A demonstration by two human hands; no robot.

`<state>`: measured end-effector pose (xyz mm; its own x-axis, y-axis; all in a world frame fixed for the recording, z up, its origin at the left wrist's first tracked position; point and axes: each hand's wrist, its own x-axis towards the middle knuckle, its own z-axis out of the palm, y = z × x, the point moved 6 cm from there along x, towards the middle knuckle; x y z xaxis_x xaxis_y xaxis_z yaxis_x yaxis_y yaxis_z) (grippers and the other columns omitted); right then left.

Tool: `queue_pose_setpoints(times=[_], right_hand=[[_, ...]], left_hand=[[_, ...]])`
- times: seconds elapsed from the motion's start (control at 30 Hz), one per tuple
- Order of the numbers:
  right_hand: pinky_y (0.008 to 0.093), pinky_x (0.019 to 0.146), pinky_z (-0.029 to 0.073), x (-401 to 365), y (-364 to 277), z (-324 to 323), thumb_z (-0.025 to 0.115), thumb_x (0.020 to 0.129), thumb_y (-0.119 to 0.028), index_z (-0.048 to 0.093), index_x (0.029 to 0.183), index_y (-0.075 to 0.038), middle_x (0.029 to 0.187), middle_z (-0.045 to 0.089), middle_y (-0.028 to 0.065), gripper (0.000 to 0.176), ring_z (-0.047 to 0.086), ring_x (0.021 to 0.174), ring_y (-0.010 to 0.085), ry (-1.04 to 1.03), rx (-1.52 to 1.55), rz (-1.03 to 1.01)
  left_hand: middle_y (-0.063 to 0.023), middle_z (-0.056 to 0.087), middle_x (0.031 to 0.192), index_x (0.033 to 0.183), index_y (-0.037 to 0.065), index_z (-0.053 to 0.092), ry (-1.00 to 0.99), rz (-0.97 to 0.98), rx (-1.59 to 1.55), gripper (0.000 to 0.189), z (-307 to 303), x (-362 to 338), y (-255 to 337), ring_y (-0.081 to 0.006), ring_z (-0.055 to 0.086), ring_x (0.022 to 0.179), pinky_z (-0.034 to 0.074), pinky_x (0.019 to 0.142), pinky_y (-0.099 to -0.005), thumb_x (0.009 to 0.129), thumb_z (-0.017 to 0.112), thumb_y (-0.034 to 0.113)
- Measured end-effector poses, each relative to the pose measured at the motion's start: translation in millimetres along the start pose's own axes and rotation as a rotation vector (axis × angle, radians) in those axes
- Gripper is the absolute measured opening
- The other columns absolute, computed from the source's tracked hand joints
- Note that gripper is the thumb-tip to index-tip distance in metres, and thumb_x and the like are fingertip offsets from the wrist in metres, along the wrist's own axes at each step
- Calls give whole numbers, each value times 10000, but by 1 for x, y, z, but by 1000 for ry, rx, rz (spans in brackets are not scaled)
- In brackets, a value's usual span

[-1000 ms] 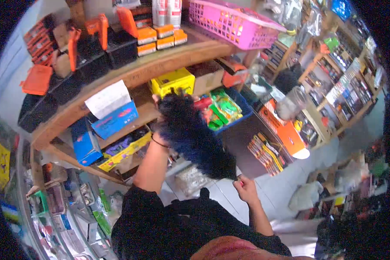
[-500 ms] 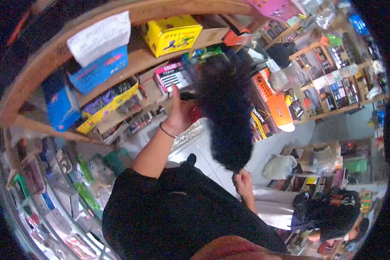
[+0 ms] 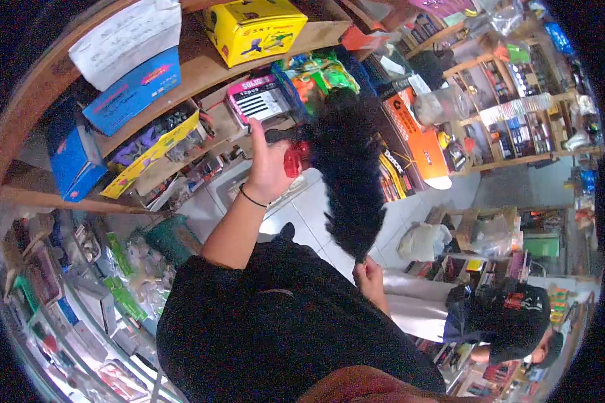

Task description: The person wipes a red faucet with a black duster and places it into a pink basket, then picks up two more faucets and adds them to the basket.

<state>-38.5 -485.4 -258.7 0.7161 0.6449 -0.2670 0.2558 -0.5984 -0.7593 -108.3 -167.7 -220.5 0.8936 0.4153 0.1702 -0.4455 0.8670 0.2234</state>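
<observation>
My right hand [image 3: 368, 279] is closed around the handle end of a black feather duster [image 3: 349, 178]. The duster's bushy feathers stretch away from that hand toward the shelves. My left hand [image 3: 269, 168], with a dark band at the wrist, grips a red-and-black object [image 3: 294, 160] whose kind I cannot make out. Its thumb points up, while the fingers are partly hidden behind the object. The feathers are right beside this object and overlap it in view. Beyond them lies a pile of green and orange packets [image 3: 326, 72] in a blue container.
Wooden shelves hold a yellow box [image 3: 255, 32], blue boxes [image 3: 133, 101], a pink-and-white box [image 3: 259, 99] and an orange box [image 3: 417, 144]. A glass case [image 3: 81, 316] stands at left. On the tiled floor [image 3: 306, 215] sits a white bag [image 3: 423, 242]. Another person [image 3: 497, 319] bends at lower right.
The view has shifted slightly, and the shelf boxes sit further up and left. The duster is less blurred and has swung a little, showing the packets and more of the red object.
</observation>
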Motion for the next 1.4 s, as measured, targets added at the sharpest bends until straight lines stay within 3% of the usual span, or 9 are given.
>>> queue_pose_setpoints(times=[0.07, 0.13, 0.3, 0.4, 0.53, 0.7, 0.73, 1.0, 1.4], right_hand=[[253, 407, 302, -6, -11, 3, 550, 785, -233, 418, 625, -26, 469, 391, 14, 293, 367, 452, 69, -85, -162, -99], [245, 402, 295, -11, -20, 5, 555, 788, -230, 413, 625, -28, 472, 383, -2, 296, 364, 455, 61, -126, -249, -141], [253, 401, 282, -26, -21, 4, 554, 791, -202, 402, 624, -37, 496, 355, -26, 280, 339, 462, 65, -32, -47, 17], [254, 405, 281, -33, -8, 7, 569, 780, -218, 410, 633, -28, 484, 347, -11, 288, 333, 466, 73, -62, -221, -43], [257, 410, 289, -35, -5, 1, 587, 766, -235, 422, 637, -27, 483, 352, -5, 294, 330, 469, 72, 45, -133, 16], [266, 417, 305, -19, 2, -7, 592, 761, -245, 425, 625, -26, 482, 386, 33, 308, 352, 464, 88, 8, -277, -34], [267, 418, 307, -15, 3, -10, 589, 764, -248, 418, 618, -26, 481, 384, 47, 316, 349, 462, 94, 72, -350, -87], [201, 355, 317, 61, -46, 56, 460, 858, -275, 455, 745, -63, 551, 442, -5, 241, 395, 422, 64, -63, 343, 47], [183, 413, 304, 47, -57, 119, 598, 784, -155, 521, 820, -47, 621, 486, -39, 137, 395, 480, 32, -170, 273, -140]], left_hand=[[-169, 391, 1242, 1272, 43, 297, 117, 120, -18, 871, 10, 3, 2, -305, 402, 1125, 302, 951, -422, 727, 196, 715], [-173, 420, 1212, 1265, 34, 301, -570, -47, -67, 858, -11, 16, -13, -347, 419, 1096, 331, 909, -485, 735, 209, 703], [-184, 429, 1194, 1208, -10, 354, 136, -17, -182, 972, 0, 2, -17, -315, 459, 1050, 365, 876, -459, 662, 192, 778], [-192, 427, 1193, 1193, -23, 362, -413, -95, -162, 994, -3, 10, -26, -340, 460, 1040, 365, 865, -483, 646, 201, 791], [-213, 502, 1080, 1142, -69, 389, 232, -51, -225, 1012, -15, -6, -25, -362, 507, 955, 411, 818, -451, 644, 208, 792], [-253, 505, 1026, 1123, -74, 406, -239, -80, -104, 1026, -14, -5, -21, -265, 547, 913, 440, 803, -389, 609, 277, 805], [-263, 544, 916, 1082, -82, 441, 536, 137, -136, 1067, -39, -17, -21, -249, 588, 737, 490, 639, -318, 581, 227, 835], [-38, 474, 439, 815, -11, 601, 458, -441, 329, 1048, -80, -73, -97, -137, 362, 299, 265, 291, -227, 592, 7, 823], [-107, 525, 772, 857, -28, 468, 965, -75, 962, 383, -127, -116, -98, -192, 498, 718, 395, 656, -311, 869, 399, 348]])
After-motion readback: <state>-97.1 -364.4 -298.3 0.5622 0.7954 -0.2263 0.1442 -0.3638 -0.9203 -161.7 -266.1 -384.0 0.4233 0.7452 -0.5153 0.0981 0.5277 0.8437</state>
